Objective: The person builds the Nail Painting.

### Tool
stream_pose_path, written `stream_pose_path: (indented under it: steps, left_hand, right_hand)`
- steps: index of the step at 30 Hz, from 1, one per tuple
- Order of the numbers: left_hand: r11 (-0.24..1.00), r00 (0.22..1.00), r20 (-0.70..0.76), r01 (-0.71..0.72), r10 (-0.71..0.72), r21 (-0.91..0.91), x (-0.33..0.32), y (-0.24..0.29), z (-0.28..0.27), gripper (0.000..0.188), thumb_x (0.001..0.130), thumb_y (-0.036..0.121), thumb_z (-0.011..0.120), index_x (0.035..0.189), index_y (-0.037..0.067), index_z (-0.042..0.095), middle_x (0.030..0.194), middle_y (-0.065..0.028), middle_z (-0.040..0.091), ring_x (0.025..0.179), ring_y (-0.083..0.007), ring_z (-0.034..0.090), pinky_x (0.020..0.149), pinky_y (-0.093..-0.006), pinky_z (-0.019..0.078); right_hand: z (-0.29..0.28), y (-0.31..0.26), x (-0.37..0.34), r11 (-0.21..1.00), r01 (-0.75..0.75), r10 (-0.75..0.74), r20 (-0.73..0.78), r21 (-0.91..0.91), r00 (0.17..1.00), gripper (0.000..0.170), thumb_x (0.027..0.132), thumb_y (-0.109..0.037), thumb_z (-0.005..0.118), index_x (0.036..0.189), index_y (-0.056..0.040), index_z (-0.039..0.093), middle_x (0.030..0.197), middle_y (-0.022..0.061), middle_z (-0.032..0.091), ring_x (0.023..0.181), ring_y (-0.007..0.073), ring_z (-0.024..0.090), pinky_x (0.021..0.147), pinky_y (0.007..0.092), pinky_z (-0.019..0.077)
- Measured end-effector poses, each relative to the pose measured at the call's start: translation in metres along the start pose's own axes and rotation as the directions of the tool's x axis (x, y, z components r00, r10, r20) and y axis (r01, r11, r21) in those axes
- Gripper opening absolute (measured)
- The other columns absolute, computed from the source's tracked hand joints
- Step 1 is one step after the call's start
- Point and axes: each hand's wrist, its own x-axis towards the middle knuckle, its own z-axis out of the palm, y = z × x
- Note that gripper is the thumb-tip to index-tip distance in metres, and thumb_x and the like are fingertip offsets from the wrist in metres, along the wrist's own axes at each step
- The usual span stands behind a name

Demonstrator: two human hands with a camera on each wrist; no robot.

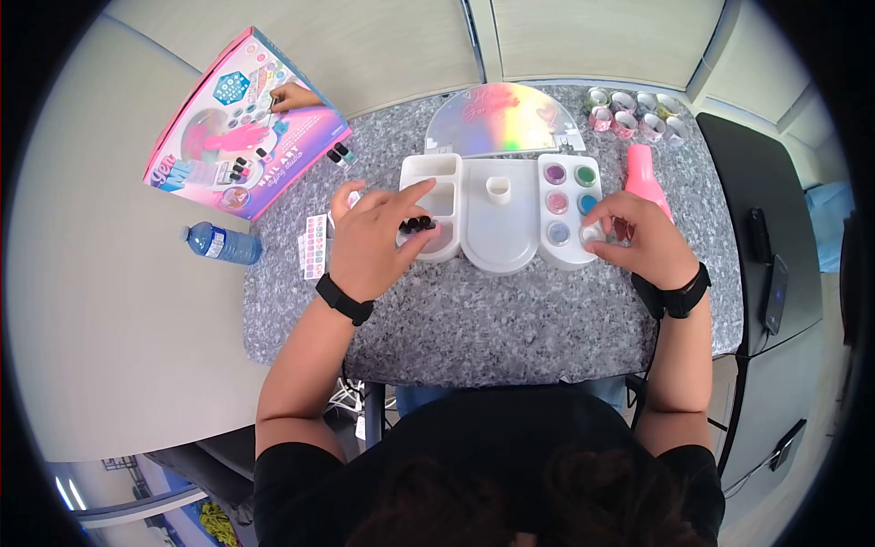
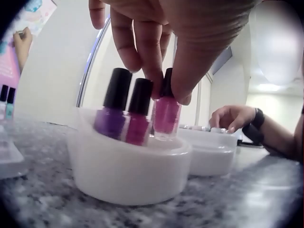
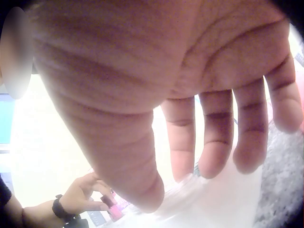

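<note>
My left hand (image 1: 372, 239) is over the left section of a white nail art station (image 1: 499, 237). Its thumb and fingers pinch the black cap of a pink nail polish bottle (image 2: 166, 116). Beside that bottle, a purple nail polish (image 2: 110, 124) and a magenta nail polish (image 2: 137, 127) stand in the same compartment, leaning slightly. On the right section, my right hand (image 1: 652, 239) pinches a small pale glitter pot (image 1: 591, 234) at the near right corner. Pots of purple (image 1: 555, 174), green (image 1: 586, 176), pink, blue and pale blue glitter sit around it.
Behind the station stands a shiny holographic panel (image 1: 506, 118). A pink bottle-shaped item (image 1: 643, 173) lies right, near several patterned rolls (image 1: 650, 127). To the left are the product box (image 1: 246, 137), two polish bottles (image 1: 340, 154), a sticker sheet (image 1: 315, 246) and a water bottle (image 1: 221, 242).
</note>
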Motion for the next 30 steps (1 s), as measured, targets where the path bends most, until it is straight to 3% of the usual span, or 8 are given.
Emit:
stream_pose_path:
  steps: [11,17,19,20,22,23,28,30]
  left_hand:
    - [0.997,0.999,0.029,0.043,-0.045,0.069,-0.002,0.003,0.005,0.064,0.088,0.029,0.087,0.146,0.018,0.061,0.106,0.0102,0.08,0.107,-0.0157,0.069,0.118,-0.0521,0.0267]
    - [0.984,0.994,-0.074,0.095,-0.084,0.152,0.01,-0.015,-0.018,0.052,0.089,0.039,0.086,0.132,0.017,0.069,0.117,0.0058,0.079,0.12,-0.0215,0.067,0.12,-0.0537,0.027]
    - [0.933,0.952,-0.236,0.252,-0.193,0.257,0.014,-0.051,-0.017,0.049,0.09,0.046,0.084,0.127,0.016,0.072,0.119,0.0029,0.08,0.119,-0.0237,0.069,0.118,-0.0543,0.0305]
    - [0.932,0.951,-0.237,0.258,-0.198,0.256,0.017,-0.069,-0.016,0.049,0.09,0.046,0.084,0.127,0.016,0.072,0.119,0.0029,0.08,0.119,-0.0237,0.069,0.118,-0.0543,0.0305]
    - [0.809,0.871,-0.232,0.488,-0.432,0.328,0.023,-0.106,-0.009,0.053,0.089,0.05,0.082,0.129,0.017,0.073,0.11,-0.001,0.08,0.114,-0.0264,0.071,0.113,-0.0556,0.0342]
    - [0.807,0.869,-0.235,0.492,-0.435,0.328,0.025,-0.121,-0.004,0.053,0.089,0.05,0.082,0.129,0.017,0.073,0.11,-0.001,0.08,0.114,-0.0264,0.071,0.113,-0.0556,0.0342]
    - [0.643,0.693,-0.033,0.685,-0.72,0.342,0.031,-0.16,0.018,0.047,0.09,0.05,0.079,0.124,0.017,0.077,0.118,-0.0058,0.081,0.114,-0.0293,0.074,0.11,-0.0543,0.0363]
    - [0.645,0.691,-0.017,0.684,-0.723,0.342,0.028,-0.164,0.018,0.045,0.091,0.05,0.078,0.121,0.017,0.079,0.117,-0.007,0.081,0.114,-0.0297,0.074,0.11,-0.054,0.0366]
  right_hand:
    - [0.001,0.001,-0.001,1.0,-0.002,0.002,-0.006,-0.01,1.0,0.027,0.083,-0.009,0.087,0.107,-0.0075,0.075,0.085,0.0011,0.057,0.076,0.0139,0.058,0.071,0.0301,0.0496]
    - [0.0,0.001,-0.001,1.0,-0.002,0.002,-0.002,-0.019,1.0,0.027,0.083,-0.009,0.087,0.108,-0.0079,0.075,0.086,0.0011,0.057,0.076,0.0137,0.057,0.071,0.0297,0.0497]
    - [0.001,0.002,0.0,1.0,-0.002,0.002,0.006,-0.023,1.0,0.027,0.083,-0.009,0.087,0.108,-0.0082,0.075,0.086,0.0011,0.057,0.076,0.0136,0.057,0.071,0.0296,0.0497]
    - [0.001,0.003,0.0,1.0,0.001,-0.001,0.0,-0.024,1.0,0.028,0.083,-0.009,0.087,0.108,-0.0084,0.076,0.086,0.001,0.057,0.076,0.0135,0.057,0.071,0.0296,0.0499]
    - [0.001,0.002,0.0,1.0,0.008,-0.008,-0.005,-0.025,1.0,0.028,0.083,-0.009,0.088,0.108,-0.0086,0.076,0.087,0.001,0.058,0.076,0.0133,0.057,0.071,0.0296,0.05]
    - [0.001,0.001,0.0,1.0,-0.002,0.002,-0.001,-0.029,1.0,0.028,0.083,-0.009,0.088,0.108,-0.0087,0.076,0.087,0.0008,0.058,0.076,0.0132,0.057,0.071,0.0295,0.0501]
    - [0.001,0.0,-0.001,0.999,-0.021,0.021,-0.002,-0.026,1.0,0.028,0.083,-0.009,0.088,0.108,-0.0087,0.075,0.087,0.0004,0.058,0.077,0.0132,0.057,0.072,0.0293,0.0502]
    - [0.001,0.003,-0.001,1.0,-0.012,0.012,-0.009,-0.02,1.0,0.028,0.083,-0.009,0.088,0.108,-0.0084,0.075,0.087,0.0008,0.058,0.077,0.0138,0.058,0.072,0.0292,0.0502]
